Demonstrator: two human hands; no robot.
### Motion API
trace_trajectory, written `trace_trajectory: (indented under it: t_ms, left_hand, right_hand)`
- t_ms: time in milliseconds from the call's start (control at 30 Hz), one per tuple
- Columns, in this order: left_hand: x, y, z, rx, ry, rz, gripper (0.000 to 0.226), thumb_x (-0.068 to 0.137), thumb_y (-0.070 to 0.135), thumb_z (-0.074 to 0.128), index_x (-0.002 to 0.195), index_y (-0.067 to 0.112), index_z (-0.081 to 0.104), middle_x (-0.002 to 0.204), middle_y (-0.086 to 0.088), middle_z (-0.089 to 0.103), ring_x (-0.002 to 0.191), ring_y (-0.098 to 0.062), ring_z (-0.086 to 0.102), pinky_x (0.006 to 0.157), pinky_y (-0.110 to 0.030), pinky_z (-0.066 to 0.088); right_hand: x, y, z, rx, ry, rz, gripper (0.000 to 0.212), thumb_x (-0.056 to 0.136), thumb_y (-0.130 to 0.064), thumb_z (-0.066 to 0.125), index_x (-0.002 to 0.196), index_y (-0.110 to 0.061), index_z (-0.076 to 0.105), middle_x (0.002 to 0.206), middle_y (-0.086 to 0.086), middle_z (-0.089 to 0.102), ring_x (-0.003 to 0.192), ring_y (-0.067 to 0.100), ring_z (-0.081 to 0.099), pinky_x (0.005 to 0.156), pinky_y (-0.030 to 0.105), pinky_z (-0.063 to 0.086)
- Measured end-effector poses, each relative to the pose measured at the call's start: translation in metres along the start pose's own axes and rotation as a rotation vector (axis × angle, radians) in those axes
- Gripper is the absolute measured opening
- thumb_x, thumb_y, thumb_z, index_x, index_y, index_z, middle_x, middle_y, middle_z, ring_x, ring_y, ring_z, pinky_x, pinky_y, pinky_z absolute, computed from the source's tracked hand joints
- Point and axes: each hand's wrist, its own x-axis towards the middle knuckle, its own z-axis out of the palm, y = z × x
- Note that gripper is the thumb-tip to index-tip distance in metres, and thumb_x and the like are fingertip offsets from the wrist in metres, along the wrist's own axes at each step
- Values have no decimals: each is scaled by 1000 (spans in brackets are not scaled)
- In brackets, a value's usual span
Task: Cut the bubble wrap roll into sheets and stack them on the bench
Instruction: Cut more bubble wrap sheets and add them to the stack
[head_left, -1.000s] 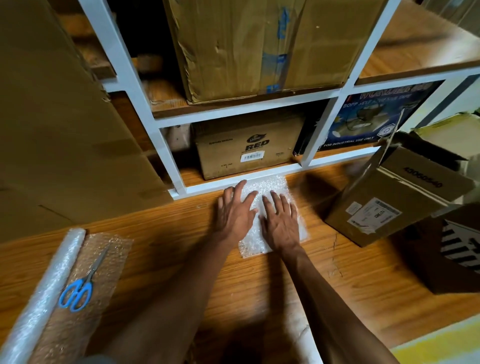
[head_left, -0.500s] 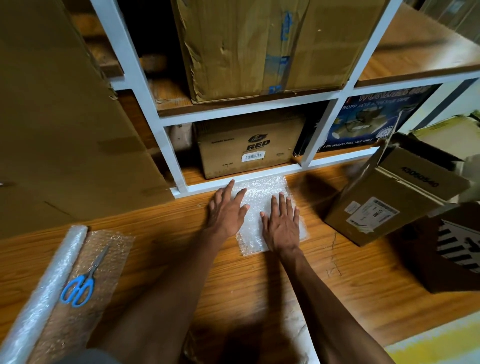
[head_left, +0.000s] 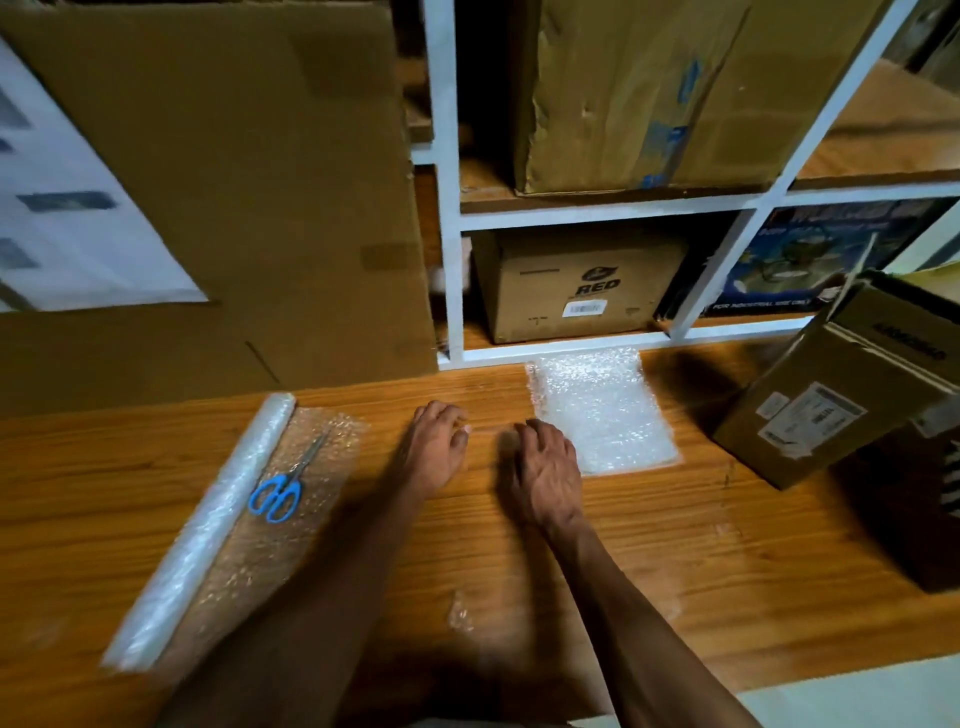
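Both hands, left and right, loosely curled, empty, between scissors and stacked sheets; behind, carton marked "RED".

Two bare forearms, no sleeves; left hand, right hand, ringless.

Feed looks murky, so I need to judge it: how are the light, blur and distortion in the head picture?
Head view: dim warm light; dark shadows under both forearms and beside the tilted box; motion blur smears the left hand, right hand and roll; wide-angle bends the shelf frame; the stacked sheets glint.
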Motion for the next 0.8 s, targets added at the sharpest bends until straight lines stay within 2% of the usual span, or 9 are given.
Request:
trace_trajectory:
  t_ms: [133, 233, 367, 467, 567, 633, 733, 800]
  left_hand:
    - [-30, -57, -28, -29, -12, 22, 20, 100, 31, 55, 117, 27, 64, 123, 4, 60, 115, -19, 54, 100, -41, 48]
    - [-59, -107, -53, -26, 1, -9, 20, 93, 31, 55, 109, 29, 66, 118, 3, 62, 110, -23, 59, 94, -41, 51]
    - [-96, -173, -82, 21, 2, -36, 21, 86, 18, 62, 103, 27, 68, 117, -2, 63, 106, -28, 61, 91, -40, 54]
    - [-121, -213, -102, 93, -41, -38, 30, 83, 21, 58, 111, 26, 70, 115, -2, 62, 108, -30, 58, 92, -41, 53]
    - [-138, -243, -112, 86, -123, 28, 48, 80, 19, 64, 128, 19, 68, 132, -6, 60, 116, -35, 55, 101, -43, 50]
    - [-145, -252, -115, 66, -160, 69, 48, 81, 18, 62, 129, 14, 67, 139, -10, 57, 119, -37, 54, 106, -43, 47]
    - [-149, -260, -122, 54, -160, 97, 25, 86, 15, 64, 110, 13, 72, 129, -9, 60, 113, -36, 59, 102, -44, 48]
    - [-150, -260, -127, 63, -157, 100, 15, 90, 19, 64, 103, 17, 71, 121, -7, 63, 107, -33, 60, 97, -41, 50]
  right_hand:
    - [-17, -55, 17, -23, -88, 11, 40, 98, -41, 38, 128, -20, 54, 126, 9, 60, 112, 34, 58, 92, 48, 49]
    - [-30, -108, 34, 8, -112, 19, 36, 102, -43, 42, 126, -20, 55, 122, 10, 62, 109, 35, 60, 87, 47, 51]
    - [-48, -184, 57, 97, -185, 52, 37, 105, -45, 42, 127, -18, 54, 121, 12, 62, 108, 36, 62, 86, 45, 52]
    - [-62, -237, 76, 148, -244, 141, 45, 103, -52, 45, 131, -17, 51, 124, 12, 59, 114, 37, 60, 88, 44, 52]
    - [-74, -281, 97, 131, -269, 196, 54, 98, -59, 53, 130, -15, 51, 128, 14, 54, 117, 38, 56, 90, 45, 51]
    - [-79, -302, 106, 105, -298, 249, 65, 97, -62, 54, 138, -13, 47, 134, 15, 50, 122, 37, 54, 93, 45, 51]
    - [-87, -325, 117, 32, -362, 309, 70, 105, -43, 51, 157, -3, 27, 146, 19, 49, 133, 37, 49, 104, 40, 45]
    - [-91, -330, 121, 25, -377, 379, 63, 108, -28, 45, 159, 1, 21, 149, 21, 49, 137, 37, 47, 110, 37, 39]
